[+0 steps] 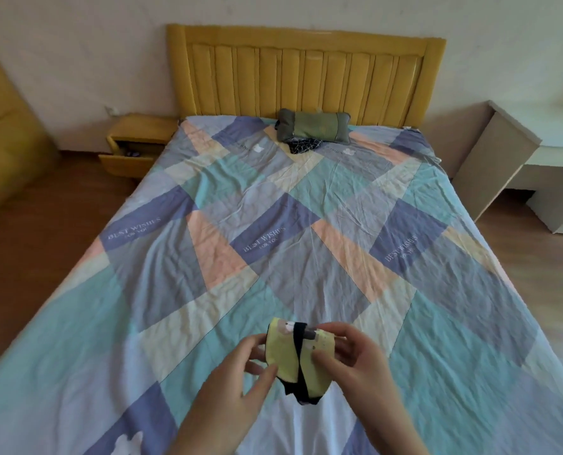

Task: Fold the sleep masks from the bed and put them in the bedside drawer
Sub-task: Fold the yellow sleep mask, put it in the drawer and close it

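Observation:
A pale yellow sleep mask with a black strap and black underside is held above the foot of the bed, doubled over on itself. My left hand pinches its left edge between thumb and fingers. My right hand grips its right side, thumb on the front. The bedside drawer stands pulled open at the far left of the bed, with something dark inside. A dark checked piece of cloth lies by the pillow; I cannot tell whether it is a mask.
The bed carries a patchwork sheet in teal, purple and peach. A green pillow lies against the yellow headboard. A yellow wardrobe stands far left, a pale desk far right. Wooden floor runs along both sides.

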